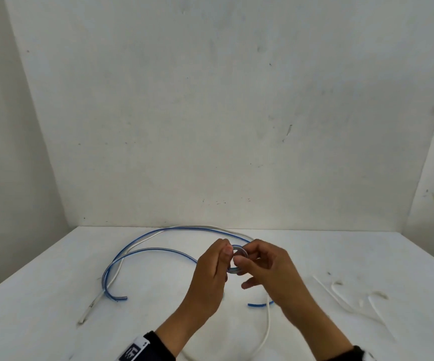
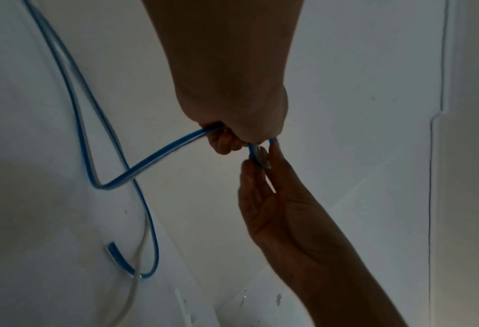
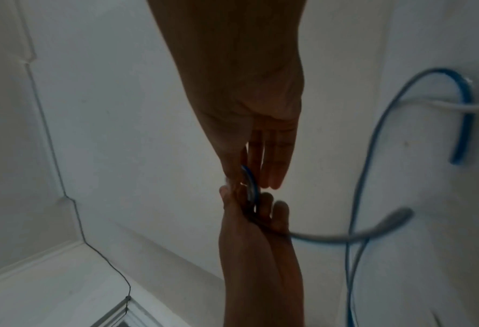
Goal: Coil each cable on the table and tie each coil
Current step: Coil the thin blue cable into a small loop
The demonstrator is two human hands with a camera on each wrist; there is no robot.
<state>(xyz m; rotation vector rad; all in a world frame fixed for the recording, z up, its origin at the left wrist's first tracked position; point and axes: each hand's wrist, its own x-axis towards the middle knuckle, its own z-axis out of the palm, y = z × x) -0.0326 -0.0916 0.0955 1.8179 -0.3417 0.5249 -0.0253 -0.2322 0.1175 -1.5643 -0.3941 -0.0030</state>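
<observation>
A blue-and-clear flat cable [image 1: 158, 250] lies in wide loops across the white table [image 1: 54, 295]. One part of it is wound into a small coil [image 1: 238, 259], held above the table between both hands. My left hand [image 1: 221, 256] grips the coil's left side, and the cable [image 2: 149, 159] trails out of its fist. My right hand [image 1: 252, 259] pinches the coil's right side with thumb and forefinger, its other fingers looser. The coil [image 3: 251, 183] shows edge-on between the fingertips. A white cable [image 1: 268, 327] runs along the table under my right wrist.
Several thin white ties [image 1: 346, 300] lie on the table to the right. A loose blue cable end [image 1: 256, 305] rests near my right wrist and another [image 1: 122, 298] at the left. White walls close the table at the back and both sides.
</observation>
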